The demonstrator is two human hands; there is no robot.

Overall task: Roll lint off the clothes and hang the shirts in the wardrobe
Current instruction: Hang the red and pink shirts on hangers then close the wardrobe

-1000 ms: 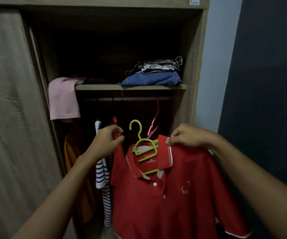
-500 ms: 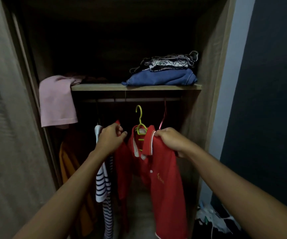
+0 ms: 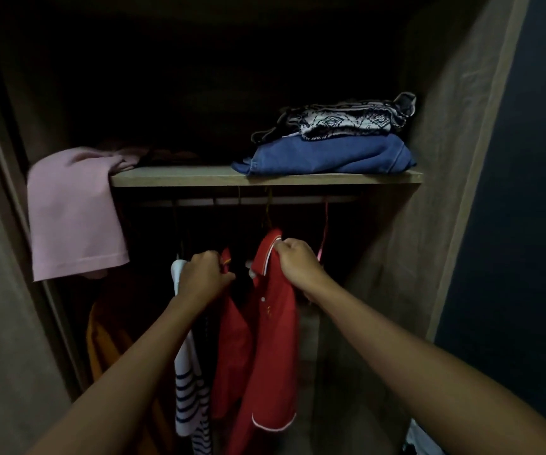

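Dim wardrobe (image 3: 442, 159), red shirt (image 3: 274, 339) under rail, gripped between both hands, left (image 3: 204, 277), right (image 3: 299, 267)

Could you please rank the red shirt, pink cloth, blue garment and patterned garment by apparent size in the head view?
1. red shirt, though it may be nearer the camera.
2. pink cloth.
3. blue garment and patterned garment: too alike to rank.

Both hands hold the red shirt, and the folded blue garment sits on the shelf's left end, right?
No, the head view shows the blue garment on the right end of the shelf. The left hand and right hand hold the red shirt.
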